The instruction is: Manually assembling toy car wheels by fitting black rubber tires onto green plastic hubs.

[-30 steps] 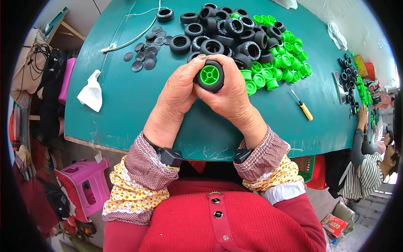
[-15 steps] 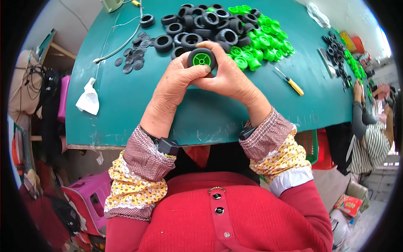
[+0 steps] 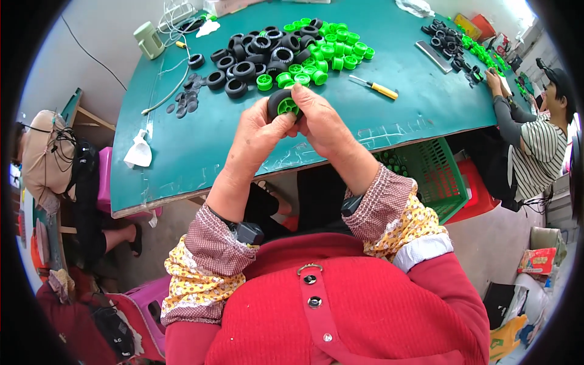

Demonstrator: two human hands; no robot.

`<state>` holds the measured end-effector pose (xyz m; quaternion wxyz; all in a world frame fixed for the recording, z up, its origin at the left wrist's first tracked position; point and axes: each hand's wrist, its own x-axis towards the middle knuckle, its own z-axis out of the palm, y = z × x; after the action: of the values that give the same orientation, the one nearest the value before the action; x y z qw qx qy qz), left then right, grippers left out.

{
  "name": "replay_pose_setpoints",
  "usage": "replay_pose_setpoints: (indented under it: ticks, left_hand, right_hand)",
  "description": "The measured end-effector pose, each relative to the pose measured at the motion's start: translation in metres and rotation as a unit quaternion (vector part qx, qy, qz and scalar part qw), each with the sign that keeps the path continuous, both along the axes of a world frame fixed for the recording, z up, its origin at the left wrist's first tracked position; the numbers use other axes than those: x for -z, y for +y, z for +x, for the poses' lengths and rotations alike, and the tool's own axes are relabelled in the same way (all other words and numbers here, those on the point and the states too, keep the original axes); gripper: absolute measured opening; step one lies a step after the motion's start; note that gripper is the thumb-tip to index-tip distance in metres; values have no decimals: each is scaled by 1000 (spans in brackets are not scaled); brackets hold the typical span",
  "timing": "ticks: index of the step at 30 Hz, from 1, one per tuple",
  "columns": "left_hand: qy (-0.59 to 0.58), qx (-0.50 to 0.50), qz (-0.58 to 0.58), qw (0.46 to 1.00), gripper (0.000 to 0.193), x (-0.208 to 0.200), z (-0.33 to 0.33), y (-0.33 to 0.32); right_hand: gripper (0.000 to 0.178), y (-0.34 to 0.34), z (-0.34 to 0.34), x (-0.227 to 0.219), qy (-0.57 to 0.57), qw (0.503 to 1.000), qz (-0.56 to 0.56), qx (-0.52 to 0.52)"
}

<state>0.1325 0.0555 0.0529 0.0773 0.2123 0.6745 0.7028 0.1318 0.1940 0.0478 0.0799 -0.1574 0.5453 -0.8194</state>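
Observation:
Both my hands grip one toy wheel (image 3: 287, 107), a black rubber tyre around a bright green spoked rim, above the front part of the green table. My left hand (image 3: 258, 135) has its thumb on the lower edge of the rim. My right hand (image 3: 323, 120) presses its thumb on the top of the tyre; its other fingers are mostly hidden behind. Just beyond lie a heap of loose black tyres (image 3: 244, 71) and a heap of green rims (image 3: 319, 76). Small black discs (image 3: 192, 104) are scattered left of the tyres.
A yellow-handled screwdriver (image 3: 383, 90) lies to the right, a crumpled white tissue (image 3: 139, 151) to the left. A cable (image 3: 168, 93) runs near a pale green mug (image 3: 148, 40). Below the table's edge stands a green basket (image 3: 441, 179) holding wheels. A co-worker (image 3: 538, 140) works at far right.
The head view has shifted, showing more below the table's edge. My hands have come nearer the front edge with the wheel, and its green face has tilted partly away.

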Motion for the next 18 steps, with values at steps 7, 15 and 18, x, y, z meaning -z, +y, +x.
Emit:
replay_pose_setpoints:
  ticks: [7,15,18]
  left_hand:
    - [84,-96,-21,992,19,-9,35,0]
    - [-100,59,101,988,27,-12,46,-13]
    - [-142,51,180,972,30,-14,49,-3]
  right_hand:
    - [29,-3,26,-14,-33,998,-42,-29]
    - [66,17,52,-29,314,882,347,57]
    - [61,17,50,-29,293,890,347,49]
